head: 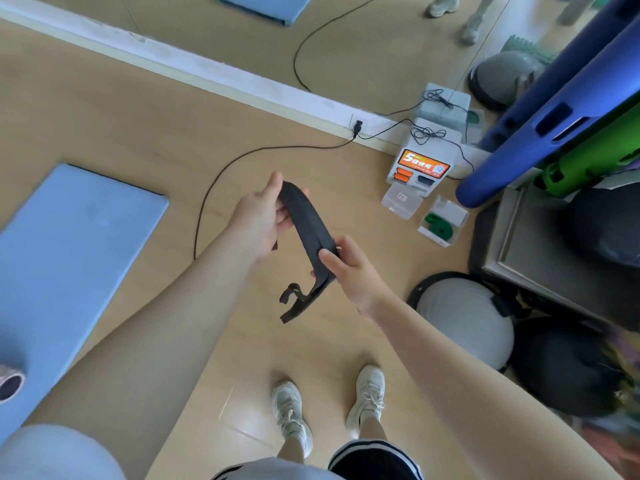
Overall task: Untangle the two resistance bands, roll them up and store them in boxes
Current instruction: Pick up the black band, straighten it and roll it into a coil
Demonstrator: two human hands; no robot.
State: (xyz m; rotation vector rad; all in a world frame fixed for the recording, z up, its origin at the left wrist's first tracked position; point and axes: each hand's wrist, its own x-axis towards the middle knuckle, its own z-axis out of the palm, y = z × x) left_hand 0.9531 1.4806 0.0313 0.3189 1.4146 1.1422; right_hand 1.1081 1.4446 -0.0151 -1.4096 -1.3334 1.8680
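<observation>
Head view: left hand (pixel 265 220) grips the black band's (pixel 308 226) top, right hand (pixel 349 268) pinches it lower, stretching it flat, probably for rolling. Right of the band, a green band (pixel 439 226) already lies in one box (pixel 445 221); another box (pixel 401 201) stands open beside it.

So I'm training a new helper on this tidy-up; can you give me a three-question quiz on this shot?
1. True or false: the green band already lies in a clear box.
2. Which hands hold the black band? A) left hand only B) right hand only C) both
3. Fill in: the other clear box sits in front of the ___ station.

Key: 1 true; 2 C; 3 charging
</observation>
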